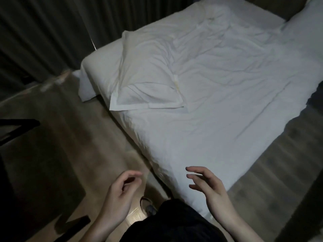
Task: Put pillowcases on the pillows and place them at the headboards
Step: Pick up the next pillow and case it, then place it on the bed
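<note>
Bed fills most of the view, white sheet rumpled and bare, so there's room to work. Pillow lies at its left edge, already in a flanged case, probably staged there for carrying to the headboard, which I can't make out in the dim light. Left hand loosely curled, right hand spread; both hold nothing, hovering near the bed corner.
</note>
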Tool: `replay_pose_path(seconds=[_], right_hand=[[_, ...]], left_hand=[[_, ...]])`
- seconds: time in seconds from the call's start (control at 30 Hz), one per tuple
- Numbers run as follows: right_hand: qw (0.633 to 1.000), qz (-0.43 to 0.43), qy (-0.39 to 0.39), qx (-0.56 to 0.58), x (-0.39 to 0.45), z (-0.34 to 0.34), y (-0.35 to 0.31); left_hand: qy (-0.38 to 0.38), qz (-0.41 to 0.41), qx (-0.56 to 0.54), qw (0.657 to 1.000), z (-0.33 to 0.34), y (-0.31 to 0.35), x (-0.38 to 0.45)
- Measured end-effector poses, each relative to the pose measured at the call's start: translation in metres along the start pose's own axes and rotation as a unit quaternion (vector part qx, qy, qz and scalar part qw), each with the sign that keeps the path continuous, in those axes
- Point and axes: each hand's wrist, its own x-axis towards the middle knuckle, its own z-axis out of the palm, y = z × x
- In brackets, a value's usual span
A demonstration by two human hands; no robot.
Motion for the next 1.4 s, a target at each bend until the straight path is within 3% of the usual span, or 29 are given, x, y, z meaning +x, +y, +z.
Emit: replay_pose_path(seconds=[0.33,0.63,0.8,1.03,1.4], right_hand=[[0.998,0.015,0.044,0.050,0.045,0.067,-0.006],[0.997,-0.009,0.016,0.070,0.185,0.144,-0.094],[0.994,0.014,0.024,0.103,0.240,0.168,-0.138],[0.980,0.046,0.130,0.146,0.305,0.215,-0.171],[0.921,0.066,0.318,0.215,0.377,0.326,-0.227]], left_hand=[[-0.064,0.016,0.037,0.997,-0.074,0.025,0.080],[-0.015,0.065,0.074,0.995,-0.147,0.084,0.219],[-0.030,0.070,0.072,0.994,-0.180,0.110,0.296],[-0.130,0.055,0.111,0.984,-0.221,0.124,0.420],[-0.333,0.083,0.212,0.915,-0.275,0.177,0.640]])
